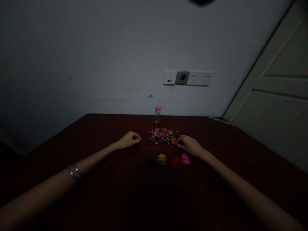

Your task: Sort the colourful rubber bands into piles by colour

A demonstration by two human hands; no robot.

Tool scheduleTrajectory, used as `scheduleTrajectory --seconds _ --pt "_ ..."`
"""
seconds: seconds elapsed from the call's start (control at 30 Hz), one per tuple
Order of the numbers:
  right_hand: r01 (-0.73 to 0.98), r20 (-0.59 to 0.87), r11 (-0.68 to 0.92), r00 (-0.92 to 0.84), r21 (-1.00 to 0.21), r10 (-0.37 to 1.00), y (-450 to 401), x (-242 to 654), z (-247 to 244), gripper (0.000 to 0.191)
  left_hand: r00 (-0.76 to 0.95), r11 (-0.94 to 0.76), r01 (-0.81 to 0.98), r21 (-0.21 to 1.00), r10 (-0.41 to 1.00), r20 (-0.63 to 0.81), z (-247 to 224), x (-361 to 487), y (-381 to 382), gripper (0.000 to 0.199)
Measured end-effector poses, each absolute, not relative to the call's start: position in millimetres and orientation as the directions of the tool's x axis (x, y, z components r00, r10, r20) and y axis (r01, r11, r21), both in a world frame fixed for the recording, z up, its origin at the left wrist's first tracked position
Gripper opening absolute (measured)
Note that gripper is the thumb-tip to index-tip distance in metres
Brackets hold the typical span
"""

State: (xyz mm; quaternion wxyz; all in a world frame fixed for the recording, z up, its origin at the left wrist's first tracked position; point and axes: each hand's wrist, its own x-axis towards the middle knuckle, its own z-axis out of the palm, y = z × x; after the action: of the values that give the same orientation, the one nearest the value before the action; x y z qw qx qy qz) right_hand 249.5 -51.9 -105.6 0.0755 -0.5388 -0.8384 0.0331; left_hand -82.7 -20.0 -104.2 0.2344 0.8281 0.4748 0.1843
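A loose pile of small multicoloured rubber bands (163,136) lies on the dark table. My right hand (190,145) is at the pile's right edge, fingers bent together and touching it; whether a band is between them is hidden. To the left of the pile, apart from it, my left hand (130,140) rests with its fingers curled closed and no object showing in it. Nearer to me, sorted by colour, lie yellow bands (162,159), red bands (175,161), pink bands (185,158) and a barely visible black group (150,163).
A clear bottle (157,118) with a pink lid stands upright behind the pile. The dark red-brown table (108,128) meets a pale wall with a row of sockets (187,78). A panelled door (276,96) is at the right. The light is dim.
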Motion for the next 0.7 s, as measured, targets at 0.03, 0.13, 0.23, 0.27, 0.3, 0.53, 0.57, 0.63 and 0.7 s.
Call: scheduleTrajectory --seconds 0.03,0.13,0.23,0.27,0.3,0.53,0.57,0.63,0.7 --pt "0.900 0.094 0.417 -0.408 -0.124 0.908 -52.2 248.1 -105.9 0.017 0.487 -0.445 0.699 0.560 0.870 0.084 -104.2 -82.5 -20.2 0.029" --pt "0.894 0.107 0.438 -0.428 -0.095 0.897 -53.6 244.2 -105.9 0.015 0.499 -0.460 0.696 0.551 0.862 0.089 -104.2 -81.6 -21.3 0.028" --pt "0.882 0.114 0.463 -0.452 -0.092 0.885 -54.9 243.1 -104.0 0.014 0.505 -0.463 0.694 0.551 0.859 0.087 -103.2 -80.5 -23.1 0.026" --pt "0.879 0.111 0.466 -0.455 -0.100 0.883 -55.1 243.8 -102.7 0.013 0.504 -0.462 0.694 0.552 0.859 0.086 -102.4 -80.0 -23.7 0.026" --pt "0.876 0.106 0.468 -0.458 -0.113 0.883 -55.1 245.2 -100.9 0.013 0.503 -0.462 0.695 0.552 0.860 0.087 -101.6 -79.6 -24.2 0.026" --pt "0.773 0.038 0.467 -0.501 -0.429 0.865 -53.5 263.5 -80.7 0.013 0.511 -0.472 0.682 0.559 0.854 0.098 -98.1 -75.3 -24.9 0.025" --pt "0.745 0.020 0.455 -0.512 -0.487 0.859 -53.6 265.6 -78.5 0.014 0.514 -0.473 0.678 0.562 0.852 0.098 -98.5 -74.5 -24.7 0.025" --pt "0.713 -0.020 0.429 -0.527 -0.556 0.850 -54.5 268.5 -75.6 0.015 0.523 -0.482 0.669 0.565 0.846 0.102 -99.5 -72.5 -24.1 0.025" --pt "0.706 -0.043 0.412 -0.530 -0.576 0.847 -55.9 269.9 -74.1 0.014 0.537 -0.496 0.656 0.569 0.837 0.110 -100.1 -68.8 -22.8 0.025"
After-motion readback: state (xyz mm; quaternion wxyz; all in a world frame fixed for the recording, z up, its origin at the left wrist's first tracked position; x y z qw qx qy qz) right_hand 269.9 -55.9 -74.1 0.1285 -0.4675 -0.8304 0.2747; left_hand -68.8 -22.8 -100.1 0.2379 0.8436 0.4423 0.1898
